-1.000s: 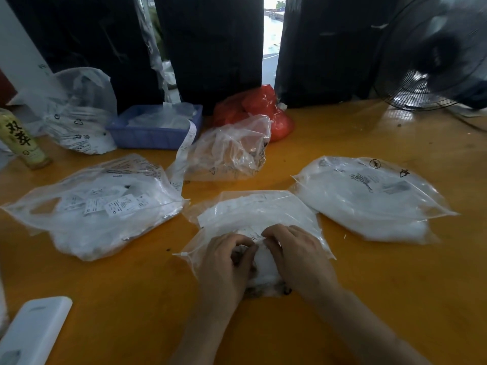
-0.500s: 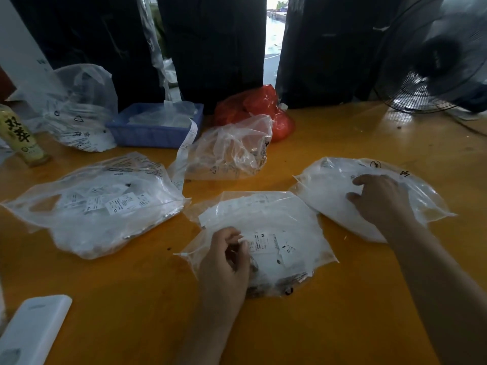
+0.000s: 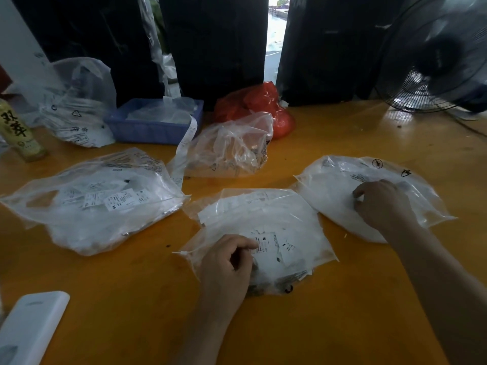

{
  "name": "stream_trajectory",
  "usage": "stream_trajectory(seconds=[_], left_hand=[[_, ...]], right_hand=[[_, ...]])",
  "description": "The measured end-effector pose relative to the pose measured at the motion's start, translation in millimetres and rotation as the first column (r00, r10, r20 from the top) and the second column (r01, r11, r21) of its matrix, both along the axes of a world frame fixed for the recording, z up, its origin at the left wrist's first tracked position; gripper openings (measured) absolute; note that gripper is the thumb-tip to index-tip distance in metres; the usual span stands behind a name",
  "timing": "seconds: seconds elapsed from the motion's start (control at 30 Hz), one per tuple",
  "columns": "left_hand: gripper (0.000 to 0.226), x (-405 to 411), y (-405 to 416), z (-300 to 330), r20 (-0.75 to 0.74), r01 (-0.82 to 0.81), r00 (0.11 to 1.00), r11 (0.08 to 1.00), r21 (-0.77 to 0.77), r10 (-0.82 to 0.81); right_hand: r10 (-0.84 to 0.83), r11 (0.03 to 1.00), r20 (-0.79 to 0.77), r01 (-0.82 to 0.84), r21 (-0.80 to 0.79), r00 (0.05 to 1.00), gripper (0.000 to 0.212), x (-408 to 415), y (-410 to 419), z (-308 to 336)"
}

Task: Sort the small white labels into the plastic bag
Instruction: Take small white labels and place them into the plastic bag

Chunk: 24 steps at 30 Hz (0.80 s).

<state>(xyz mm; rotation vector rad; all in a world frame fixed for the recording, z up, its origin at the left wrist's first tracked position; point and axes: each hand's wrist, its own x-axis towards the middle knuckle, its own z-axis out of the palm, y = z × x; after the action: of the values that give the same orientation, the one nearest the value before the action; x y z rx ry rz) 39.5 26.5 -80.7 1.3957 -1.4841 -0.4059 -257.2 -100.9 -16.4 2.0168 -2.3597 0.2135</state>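
Three clear plastic bags of small white labels lie on the orange table (image 3: 126, 299): a left bag (image 3: 92, 206), a middle bag (image 3: 263, 206) and a right bag (image 3: 334, 180). On the middle bag sit loose white labels (image 3: 276, 248) marked M and XL. My left hand (image 3: 226, 262) rests on this bag's near side, fingers curled, thumb and forefinger pinching the edge of those labels. My right hand (image 3: 379, 198) is stretched out over the right bag, fingertips pinched together against it with a small white bit between them.
At the back stand a blue tray (image 3: 147, 130), a red bag (image 3: 263, 101), a crumpled clear bag (image 3: 232, 148), another printed bag (image 3: 76, 109) and a bottle (image 3: 18, 133). A fan (image 3: 434, 61) is at the far right; a white device (image 3: 29, 325) lies near left.
My right hand left the middle bag, where both hands worked together, and moved right onto the right bag, where its fingers have closed. My left hand stayed on the labels.
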Motion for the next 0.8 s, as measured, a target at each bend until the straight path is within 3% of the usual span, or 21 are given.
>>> stream_trajectory(seconds=[0.27, 0.37, 0.5, 0.6, 0.7, 0.77, 0.8], left_hand=[[0.037, 0, 1, 1, -0.011, 0.005, 1.0, 0.999, 0.034, -0.005], [0.037, 0, 1, 2, -0.017, 0.017, 1.0, 0.999, 0.039, -0.016], [0.04, 0, 2, 2, -0.015, 0.01, 1.0, 0.999, 0.046, -0.01], [0.036, 0, 1, 2, -0.023, 0.017, 1.0, 0.998, 0.065, -0.016], [0.028, 0, 2, 4, -0.047, 0.033, 0.998, 0.994, 0.1, -0.029], [0.022, 1, 4, 8, -0.087, 0.07, 0.994, 0.991, 0.11, -0.06], [0.024, 0, 6, 12, -0.126, 0.093, 0.989, 0.989, 0.111, -0.078]], right_hand=[[0.035, 0.978, 0.178, 0.003, -0.21, 0.983, 0.013, 0, 6, 9], [0.101, 0.935, 0.394, 0.048, -0.352, 0.914, 0.012, 2, 18, 19], [0.1, 0.912, 0.707, 0.219, -0.346, 0.7, 0.01, -3, 22, 25], [0.18, 0.901, 0.884, 0.289, -0.324, 0.431, 0.009, -7, 22, 29], [0.316, 0.901, 0.935, 0.257, -0.349, 0.161, 0.01, 2, 31, 34], [0.398, 0.893, 0.913, 0.191, -0.408, 0.088, 0.013, 15, 40, 36], [0.449, 0.87, 0.882, 0.153, -0.468, 0.144, 0.016, 26, 46, 35]])
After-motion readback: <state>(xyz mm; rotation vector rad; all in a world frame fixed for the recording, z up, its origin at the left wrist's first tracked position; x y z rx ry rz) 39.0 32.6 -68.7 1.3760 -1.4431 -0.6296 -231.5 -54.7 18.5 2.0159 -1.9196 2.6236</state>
